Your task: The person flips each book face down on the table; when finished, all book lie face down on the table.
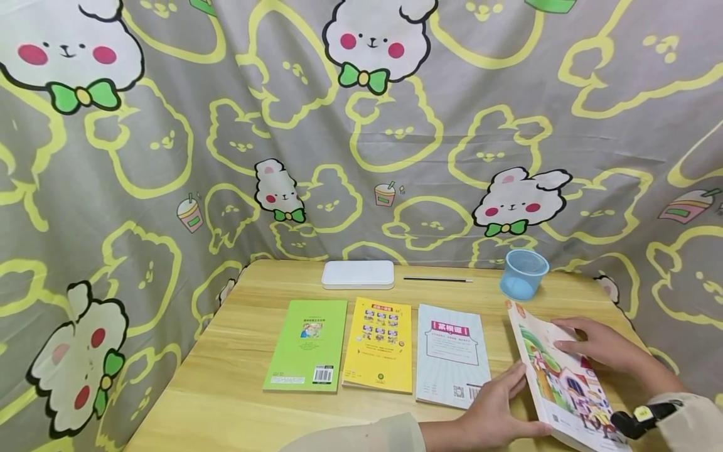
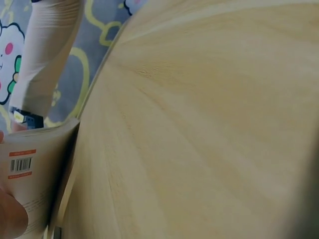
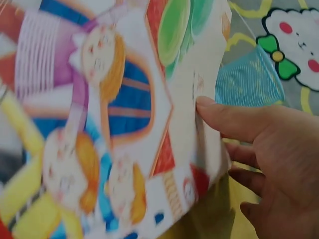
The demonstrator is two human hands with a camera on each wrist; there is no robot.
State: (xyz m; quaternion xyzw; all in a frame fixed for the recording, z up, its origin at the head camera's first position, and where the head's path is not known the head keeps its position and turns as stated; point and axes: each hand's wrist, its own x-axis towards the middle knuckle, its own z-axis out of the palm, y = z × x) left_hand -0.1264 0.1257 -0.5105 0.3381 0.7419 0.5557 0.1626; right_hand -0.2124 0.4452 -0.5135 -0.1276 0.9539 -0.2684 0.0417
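A picture book [image 1: 556, 376] with an illustrated cover is held tilted at the right of the table, its left edge raised in the head view. My left hand [image 1: 497, 405] grips that edge, thumb low on the near side. On the other side my right hand [image 1: 604, 345] holds the book, its thumb [image 3: 214, 112] on the cover and its other fingers partly hidden beneath. In the left wrist view the book's back [image 2: 20, 189] shows a barcode. A pale blue book [image 1: 452, 358] lies just left of my left hand.
Left of the blue book lie a yellow book [image 1: 378, 345] and a green book [image 1: 305, 345]. Behind them are a white case [image 1: 358, 275], a thin dark pencil-like stick [image 1: 437, 279] and a blue cup [image 1: 522, 282]. A patterned curtain [image 1: 395, 138] hangs round the wooden table [image 1: 226, 383].
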